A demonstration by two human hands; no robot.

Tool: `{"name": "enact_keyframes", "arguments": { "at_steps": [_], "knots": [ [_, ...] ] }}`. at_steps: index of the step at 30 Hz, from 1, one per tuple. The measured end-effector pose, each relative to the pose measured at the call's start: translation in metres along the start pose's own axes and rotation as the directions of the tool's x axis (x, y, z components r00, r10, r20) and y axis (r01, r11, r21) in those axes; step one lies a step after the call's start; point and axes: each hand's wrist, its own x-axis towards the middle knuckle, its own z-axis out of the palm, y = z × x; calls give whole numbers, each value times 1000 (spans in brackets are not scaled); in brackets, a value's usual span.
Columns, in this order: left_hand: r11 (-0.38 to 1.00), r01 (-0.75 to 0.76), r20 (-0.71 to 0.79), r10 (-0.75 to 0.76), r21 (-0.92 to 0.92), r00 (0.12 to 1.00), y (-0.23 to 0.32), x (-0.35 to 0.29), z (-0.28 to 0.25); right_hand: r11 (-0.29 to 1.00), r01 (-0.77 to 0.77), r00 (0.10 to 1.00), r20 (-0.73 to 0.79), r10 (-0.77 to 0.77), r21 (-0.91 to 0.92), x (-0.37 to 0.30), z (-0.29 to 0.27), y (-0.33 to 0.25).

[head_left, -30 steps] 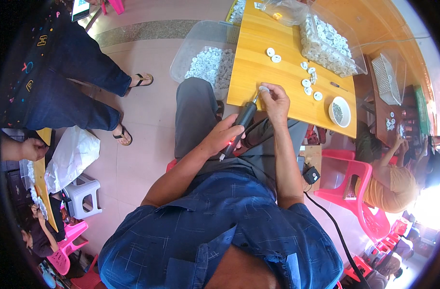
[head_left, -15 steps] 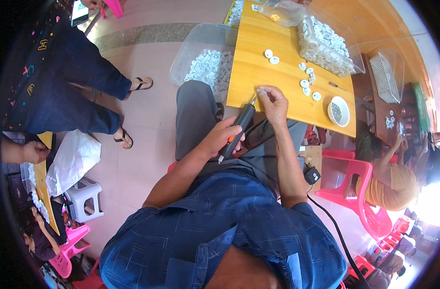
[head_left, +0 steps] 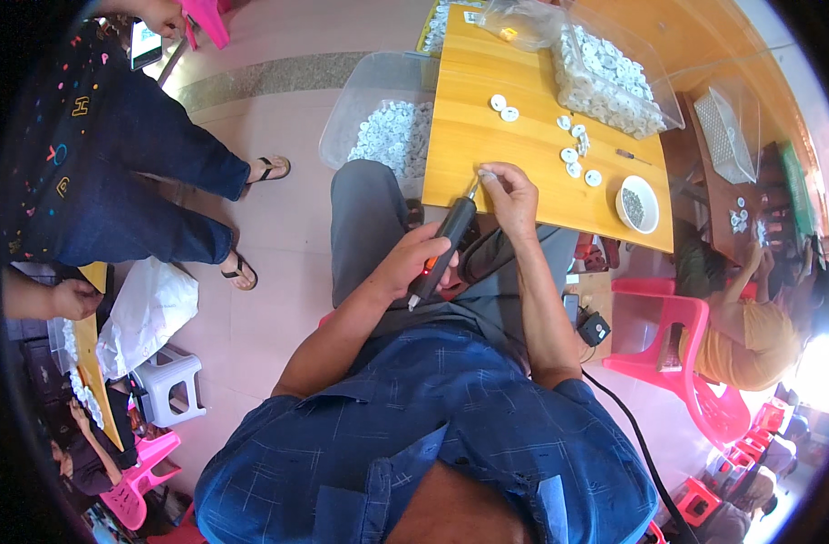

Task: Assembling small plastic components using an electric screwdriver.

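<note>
Head view: nearest, the left hand (head_left: 412, 263) is wrapped around a black electric screwdriver (head_left: 443, 249), fingers closed on its body, tip angled up toward the right hand (head_left: 509, 195). Compared with a second ago, the tool's bit has stayed pressed at the small part pinched in the right fingertips (head_left: 484, 175) at the near edge of the yellow table (head_left: 473, 127); little has shifted, so the fastening looks to be in progress. Farther out lie loose white discs (head_left: 573, 154), a small bowl (head_left: 636, 205) and a clear bin of discs (head_left: 609, 86).
</note>
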Motion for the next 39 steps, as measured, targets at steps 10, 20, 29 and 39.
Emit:
{"name": "enact_keyframes", "arguments": {
  "at_steps": [10,20,29,39],
  "knots": [
    [1000,-1,-20,2,21,1000,3,0,2,999,-32,999,9,32,13,0,-1,5],
    [998,23,-52,-19,65,998,7,3,2,996,-86,996,34,86,-3,0,-3,4],
    [993,28,-12,-27,111,1000,11,10,-2,995,-87,996,30,89,-39,2,-4,9],
    [995,29,-6,-29,95,1000,13,10,-1,994,-109,994,24,108,15,3,-3,10]
  ]
}}
